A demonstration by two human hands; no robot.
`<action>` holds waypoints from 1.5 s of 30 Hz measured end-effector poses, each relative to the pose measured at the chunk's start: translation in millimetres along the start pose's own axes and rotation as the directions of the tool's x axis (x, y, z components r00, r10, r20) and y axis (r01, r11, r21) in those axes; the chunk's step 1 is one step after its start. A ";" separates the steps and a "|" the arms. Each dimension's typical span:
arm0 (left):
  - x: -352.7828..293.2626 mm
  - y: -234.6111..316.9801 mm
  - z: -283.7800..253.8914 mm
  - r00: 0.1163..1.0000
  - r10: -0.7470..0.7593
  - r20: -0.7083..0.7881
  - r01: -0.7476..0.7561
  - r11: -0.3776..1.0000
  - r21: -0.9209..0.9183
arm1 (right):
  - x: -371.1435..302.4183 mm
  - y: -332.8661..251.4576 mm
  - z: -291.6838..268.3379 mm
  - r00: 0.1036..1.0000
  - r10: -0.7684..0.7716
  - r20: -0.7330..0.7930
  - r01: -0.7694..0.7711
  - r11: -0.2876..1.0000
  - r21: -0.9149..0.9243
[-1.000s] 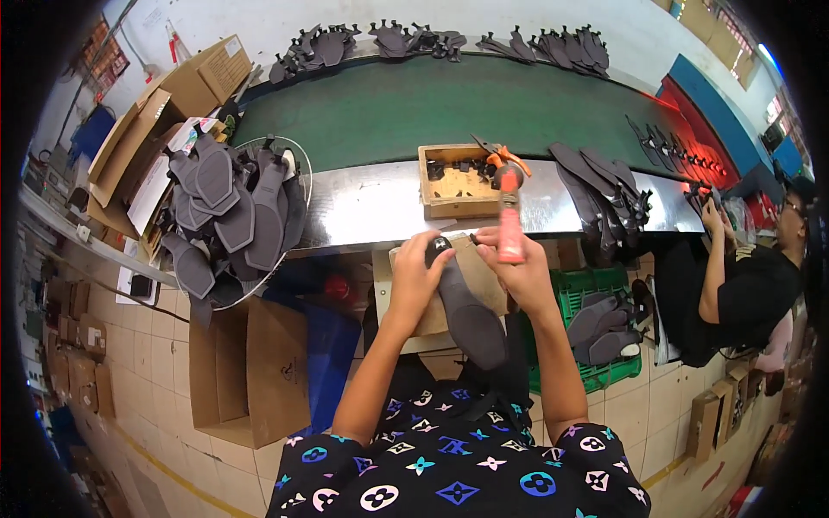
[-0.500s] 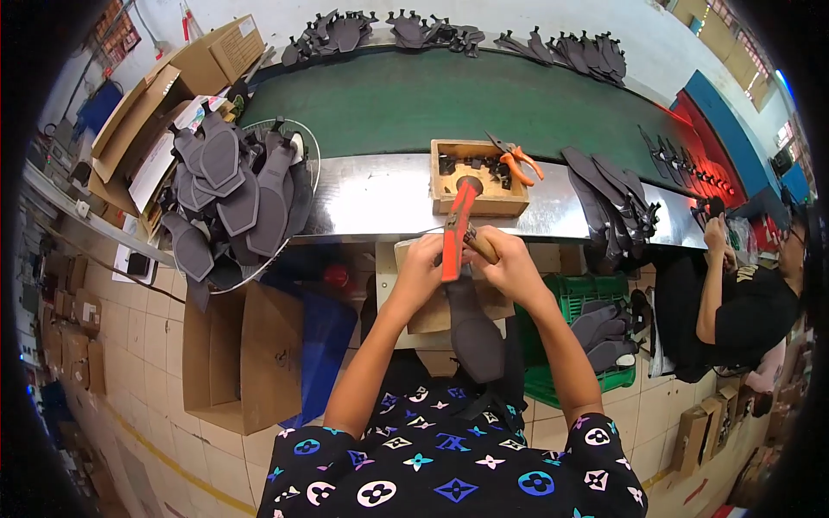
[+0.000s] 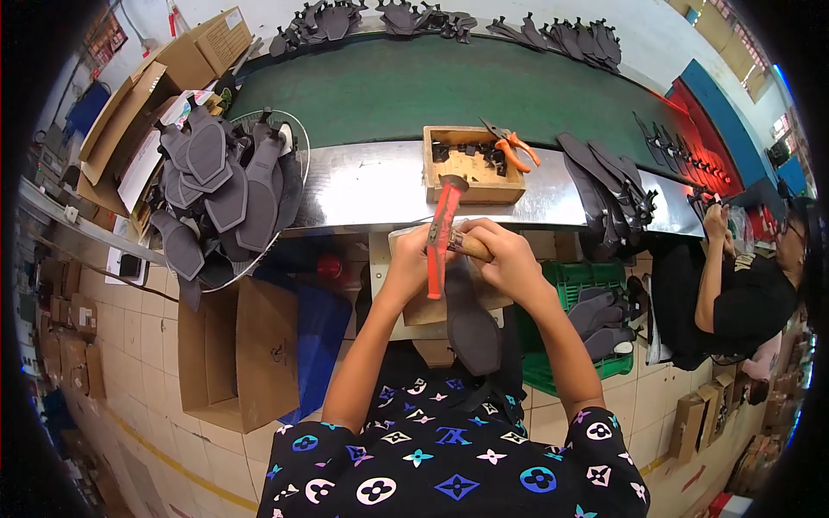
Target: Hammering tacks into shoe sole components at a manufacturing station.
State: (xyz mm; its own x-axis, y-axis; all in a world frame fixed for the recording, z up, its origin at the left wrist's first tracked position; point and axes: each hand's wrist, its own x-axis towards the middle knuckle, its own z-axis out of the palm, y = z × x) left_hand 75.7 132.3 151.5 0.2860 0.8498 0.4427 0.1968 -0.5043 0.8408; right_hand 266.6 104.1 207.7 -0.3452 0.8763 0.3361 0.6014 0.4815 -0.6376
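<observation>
My right hand (image 3: 508,262) is closed round the wooden handle of a hammer (image 3: 443,242) with a long red head. The hammer head hangs over the narrow end of a dark grey shoe sole (image 3: 474,335), whose broad end points toward my body. My left hand (image 3: 409,266) is closed beside the hammer head, near that narrow end; its fingertips are hidden. Beneath both hands is a pale work block (image 3: 425,316). Just beyond them, a wooden box (image 3: 475,192) holds small black pieces, with orange-handled pliers (image 3: 515,154) resting on its right edge.
A wire basket (image 3: 304,164) heaped with grey soles stands left, above an open cardboard box (image 3: 269,354). More soles (image 3: 609,186) lie on the metal ledge beside a green conveyor belt (image 3: 414,91). A green crate (image 3: 596,281) and a co-worker (image 3: 734,293) are at right.
The hammer head has tilted, its near end dropping slightly lower and leftward. Both hands stay close together at the sole. The whole view has shifted a little.
</observation>
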 end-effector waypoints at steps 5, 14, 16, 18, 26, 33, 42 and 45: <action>0.8 4.6 -0.1 0.998 0.023 -0.053 -0.024 1.000 -0.008 | 3.0 2.4 -1.2 1.000 0.004 0.010 -0.004 1.000 -0.004; -0.7 -10.3 1.4 0.932 -0.343 0.122 0.364 0.870 -0.332 | -19.5 -44.7 -23.5 0.941 0.336 -0.047 -0.297 0.881 0.367; 0.9 -5.0 2.2 0.927 -0.342 0.155 0.375 0.824 -0.425 | -37.0 -50.7 -28.5 0.952 0.295 -0.085 -0.250 0.904 0.346; 1.3 -2.8 -1.4 0.920 -0.345 0.185 0.391 0.817 -0.424 | -48.6 -67.0 -38.5 0.961 0.222 -0.163 -0.171 0.945 0.278; 0.5 -6.7 -0.7 0.937 -0.318 0.143 0.348 0.870 -0.348 | -45.5 -71.1 -33.3 0.975 0.213 -0.071 -0.191 0.954 0.231; -2.7 1.9 -1.8 0.956 -0.256 0.141 0.276 0.950 -0.149 | -47.4 -56.0 -25.2 0.974 0.213 -0.070 -0.203 0.970 0.136; -7.6 1.9 -11.9 0.977 -0.149 0.155 0.077 0.916 0.393 | -54.0 -76.8 -33.6 0.984 0.060 -0.169 -0.058 0.998 0.017; -12.7 -0.4 -10.8 0.972 -0.167 0.163 0.085 0.906 0.415 | -46.1 -59.7 -32.7 0.992 0.117 -0.047 -0.117 0.993 0.008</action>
State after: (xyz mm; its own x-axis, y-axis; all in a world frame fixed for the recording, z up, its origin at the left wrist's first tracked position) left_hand 61.9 123.3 149.0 0.3983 0.8854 0.2397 0.5920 -0.4477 0.6701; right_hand 270.2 35.5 252.9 -0.2380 0.9266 0.2912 0.6319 0.3755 -0.6781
